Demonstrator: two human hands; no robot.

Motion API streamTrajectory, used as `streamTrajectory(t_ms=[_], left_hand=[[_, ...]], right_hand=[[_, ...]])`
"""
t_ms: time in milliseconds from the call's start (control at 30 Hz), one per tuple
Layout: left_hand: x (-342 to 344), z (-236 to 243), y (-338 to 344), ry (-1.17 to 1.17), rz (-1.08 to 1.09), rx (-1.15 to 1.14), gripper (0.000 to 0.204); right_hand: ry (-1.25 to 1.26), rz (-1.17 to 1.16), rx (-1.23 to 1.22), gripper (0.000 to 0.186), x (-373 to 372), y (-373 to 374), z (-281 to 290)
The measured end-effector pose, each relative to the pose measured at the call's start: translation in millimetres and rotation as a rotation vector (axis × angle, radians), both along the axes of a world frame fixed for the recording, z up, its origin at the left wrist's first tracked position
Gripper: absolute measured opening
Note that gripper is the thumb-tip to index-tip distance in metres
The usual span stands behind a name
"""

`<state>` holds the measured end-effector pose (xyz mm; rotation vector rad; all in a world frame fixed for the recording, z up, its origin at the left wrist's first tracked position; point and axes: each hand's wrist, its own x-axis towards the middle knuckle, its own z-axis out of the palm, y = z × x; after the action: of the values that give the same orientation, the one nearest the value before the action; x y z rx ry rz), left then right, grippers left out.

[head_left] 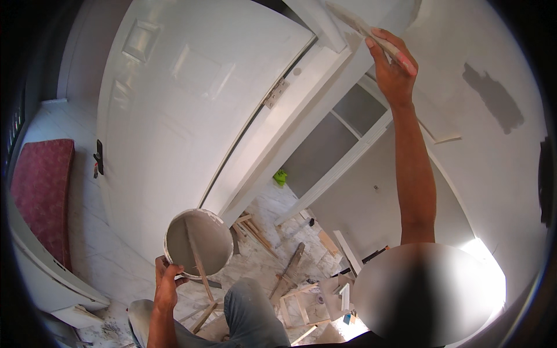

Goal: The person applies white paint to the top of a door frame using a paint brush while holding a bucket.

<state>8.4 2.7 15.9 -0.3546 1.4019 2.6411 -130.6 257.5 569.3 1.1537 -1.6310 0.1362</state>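
Note:
My right hand (392, 72) is raised, gripping a flat, putty-smeared tool (357, 22) with a pink-ended handle, its far end at the upper white door frame (310, 23). My left hand (166, 278) holds a round white bucket (223, 238) by its lower left rim. The bucket has greyish material inside and a long stick (197, 258) lying across it, reaching past the lower rim. A white panelled door (191, 110) with a dark handle stands left of the frame, hinged to it. A grey patch (493, 95) marks the wall at right.
Wood offcuts (290, 269) and debris cover much of the tiled floor (93, 238) below, around my jeans-clad legs. A red cushion or mattress (40, 197) stands at far left. A green item (279, 177) lies beyond the frame. The lower right is blurred.

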Motion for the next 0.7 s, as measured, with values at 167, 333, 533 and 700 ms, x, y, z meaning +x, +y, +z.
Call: streamTrajectory(t_ms=[167, 333, 533, 700], left_hand=[[0.8, 4.5, 0.0, 0.018, 0.005, -0.003, 0.056], [3.2, 8.3, -4.4, 0.028, 0.03, -0.027, 0.056], [1.8, 11.6, -4.0, 0.035, 0.033, -0.013, 0.057], [0.2, 12.5, -4.8, 0.031, 0.051, -0.033, 0.062]], right_hand=[[0.076, 0.034, 0.097, 0.019, -7.1, -6.3, 10.4], [0.106, 0.025, 0.135, 0.019, -6.9, -8.6, 9.1], [0.129, 0.002, 0.142, 0.02, -11.7, -6.6, 8.7], [0.172, -0.009, 0.174, 0.019, -13.9, -5.3, 8.8]])
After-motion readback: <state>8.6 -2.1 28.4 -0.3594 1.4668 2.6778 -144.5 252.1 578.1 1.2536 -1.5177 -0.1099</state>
